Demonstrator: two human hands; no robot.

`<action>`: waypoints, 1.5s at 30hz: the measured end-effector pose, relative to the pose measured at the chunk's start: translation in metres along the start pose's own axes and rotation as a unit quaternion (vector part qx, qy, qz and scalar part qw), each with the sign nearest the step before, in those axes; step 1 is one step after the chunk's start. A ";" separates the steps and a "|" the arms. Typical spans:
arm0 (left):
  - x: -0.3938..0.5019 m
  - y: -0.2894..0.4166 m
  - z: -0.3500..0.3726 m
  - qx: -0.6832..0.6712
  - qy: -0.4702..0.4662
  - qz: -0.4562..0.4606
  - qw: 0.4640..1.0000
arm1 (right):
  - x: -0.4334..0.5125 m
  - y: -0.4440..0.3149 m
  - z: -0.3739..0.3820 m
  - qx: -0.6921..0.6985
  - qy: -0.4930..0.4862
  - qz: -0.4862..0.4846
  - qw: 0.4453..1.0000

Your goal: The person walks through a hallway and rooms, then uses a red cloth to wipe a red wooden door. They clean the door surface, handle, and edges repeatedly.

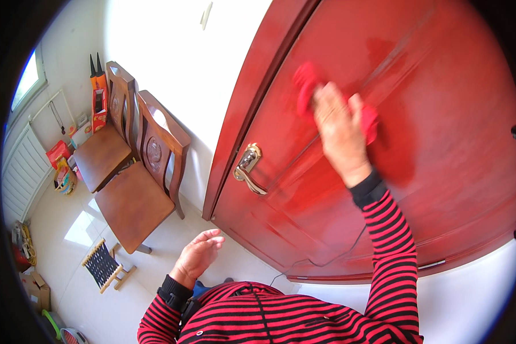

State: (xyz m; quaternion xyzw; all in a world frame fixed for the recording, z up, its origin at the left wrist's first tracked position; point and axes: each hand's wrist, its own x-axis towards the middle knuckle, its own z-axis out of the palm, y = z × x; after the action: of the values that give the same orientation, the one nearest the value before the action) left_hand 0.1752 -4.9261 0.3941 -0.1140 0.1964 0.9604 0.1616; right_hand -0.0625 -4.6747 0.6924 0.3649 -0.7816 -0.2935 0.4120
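My right hand point(342, 129) presses a bright red cloth point(307, 84) against a red wooden door point(456, 142). The cloth is blurred, and part of it sticks out beyond my thumb. Darker, glossy patches that look wet spread over the door around the hand. A metal lever handle point(249, 167) on a shiny backplate sits lower left of the cloth. My left hand point(199, 253) hangs in front of my body below the handle, fingers slightly curled and holding nothing.
Two carved wooden chairs point(135, 206) stand along the white wall at left. On the floor is a small folding stool point(103, 265) with a black woven seat. A radiator point(26, 174) is at far left, a cardboard box point(36, 290) below it. A thin cable point(311, 260) crosses before the door.
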 end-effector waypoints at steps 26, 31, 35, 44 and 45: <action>0.009 0.067 -0.036 0.018 -0.025 -0.002 1.000 | -0.133 -0.154 0.137 0.400 -0.132 -0.047 0.906; 0.025 0.060 -0.029 0.027 -0.032 -0.021 0.999 | -0.127 -0.122 0.104 0.597 -0.170 0.083 0.780; 0.036 0.055 -0.022 0.039 -0.062 -0.034 0.997 | -0.062 -0.033 0.030 0.136 -0.063 -0.095 0.984; 0.044 0.061 -0.026 0.025 -0.059 -0.046 0.997 | 0.067 0.158 -0.110 -0.127 0.150 0.139 0.971; 0.044 0.063 -0.027 0.031 -0.056 -0.046 0.997 | 0.081 0.175 -0.116 -0.152 0.161 0.167 0.961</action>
State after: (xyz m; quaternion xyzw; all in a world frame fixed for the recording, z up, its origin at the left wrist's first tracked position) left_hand 0.1162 -4.9804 0.3790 -0.0638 0.2108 0.9504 0.2197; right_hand -0.0526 -4.6605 0.9165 0.2049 -0.7005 -0.2736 0.6264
